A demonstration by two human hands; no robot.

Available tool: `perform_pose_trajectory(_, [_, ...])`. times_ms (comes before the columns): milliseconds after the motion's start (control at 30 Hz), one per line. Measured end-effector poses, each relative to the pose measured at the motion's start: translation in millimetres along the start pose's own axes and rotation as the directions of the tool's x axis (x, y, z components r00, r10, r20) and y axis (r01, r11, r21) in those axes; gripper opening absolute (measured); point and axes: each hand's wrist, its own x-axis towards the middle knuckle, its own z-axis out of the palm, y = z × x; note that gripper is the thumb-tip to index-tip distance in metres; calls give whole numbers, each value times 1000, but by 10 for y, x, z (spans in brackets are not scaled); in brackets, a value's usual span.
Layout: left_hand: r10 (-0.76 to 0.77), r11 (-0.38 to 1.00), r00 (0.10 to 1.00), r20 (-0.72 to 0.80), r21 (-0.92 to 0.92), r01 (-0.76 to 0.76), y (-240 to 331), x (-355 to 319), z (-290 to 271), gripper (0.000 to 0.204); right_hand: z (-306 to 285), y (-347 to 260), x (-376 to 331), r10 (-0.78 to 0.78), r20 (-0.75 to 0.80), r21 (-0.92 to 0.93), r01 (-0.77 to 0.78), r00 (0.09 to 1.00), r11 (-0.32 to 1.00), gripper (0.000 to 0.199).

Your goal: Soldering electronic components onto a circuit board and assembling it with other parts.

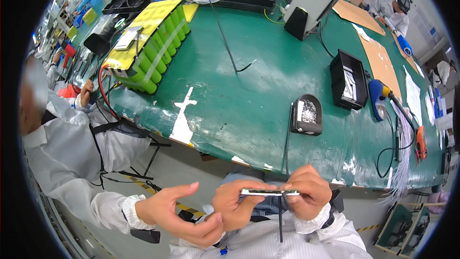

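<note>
Between my two hands, in front of the bench edge, a thin flat board (261, 193) is held nearly edge-on, with white along its edge. My left hand (235, 206) pinches its left end between thumb and fingers. At the right end, my right hand (308, 193) is closed on the same board. A black cable (281, 220) hangs from the board's middle, and another black cable (287, 151) runs up beside my right fingers onto the bench. Close to my left hand, a co-worker's hand (179, 216) reaches in from the left with fingers spread.
On the green bench (230, 110) stands a pack of green battery cells (155, 55) with a yellow top. Rightward are a small black holder (307, 115), a black bin (349, 79), a blue-and-yellow soldering iron stand (377, 98), white wires (403, 158) and orange pliers (421, 144). The co-worker (72, 163) sits left.
</note>
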Motion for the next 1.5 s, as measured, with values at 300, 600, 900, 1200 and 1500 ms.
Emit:
perform_pose_trajectory(300, [-236, 952, 967, -96, -221, 210, -368, 144, -218, 38, 277, 266, 174, 47, -57, 59, -44, 997, 997, 12])
perform_pose_trajectory(600, [-367, 850, 927, -79, -433, 300, -96, 435, -51, 48, 302, 224, 322, 637, -76, 499, -524, 767, 690, 10])
perform_pose_trajectory(900, [-383, 881, 923, -40, -318, 352, -161, 337, 49, 26, 324, 231, 282, 670, -70, 633, -486, 739, 602, 12])
perform_pose_trajectory(1200, [-243, 919, 967, -69, -334, 207, -142, 275, 41, 20, 203, 115, 412, 634, 249, 494, -659, 732, 567, 13])
perform_pose_trajectory(1500, [-315, 871, 945, -85, -421, 252, -234, 285, 9, 18, 306, 144, 394, 678, 208, 580, -647, 705, 494, 16])
